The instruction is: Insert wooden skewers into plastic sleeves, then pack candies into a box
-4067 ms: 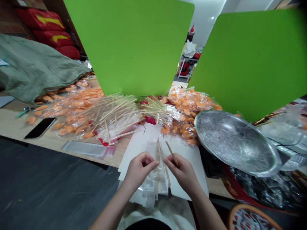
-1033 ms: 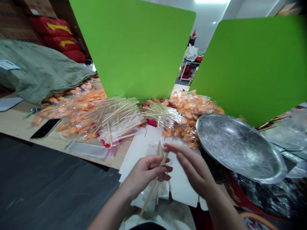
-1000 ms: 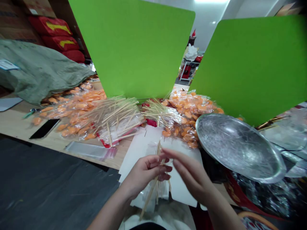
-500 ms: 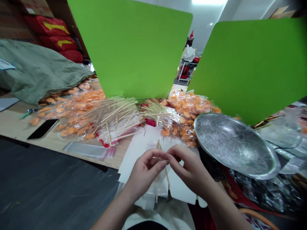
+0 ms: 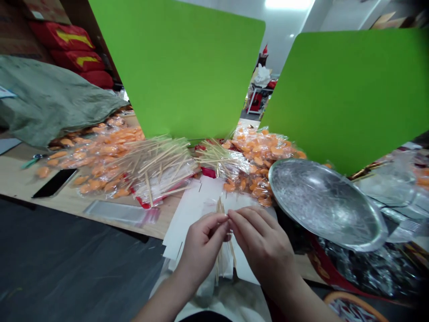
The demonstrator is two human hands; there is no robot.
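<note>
My left hand and my right hand meet fingertip to fingertip over a sheet of white card. Both hands are closed in a pinch; whatever lies between the fingertips is too small and hidden to name. Beneath them, thin wooden sticks lie on clear plastic sleeves, partly covered by the hands. Beyond the hands, a larger heap of wooden sticks rests on plastic sleeves in a red tray. A smaller bundle of sticks lies to its right.
Wrapped orange pieces are piled behind and at the left. A metal bowl stands tilted at the right. Green panels rise at the back. A black phone and flat plastic sleeves lie on the table's left.
My right hand has turned over, its back now facing up and its fingers stretched towards the left fingertips. The left fingers have drawn closer together. The view has shifted slightly.
</note>
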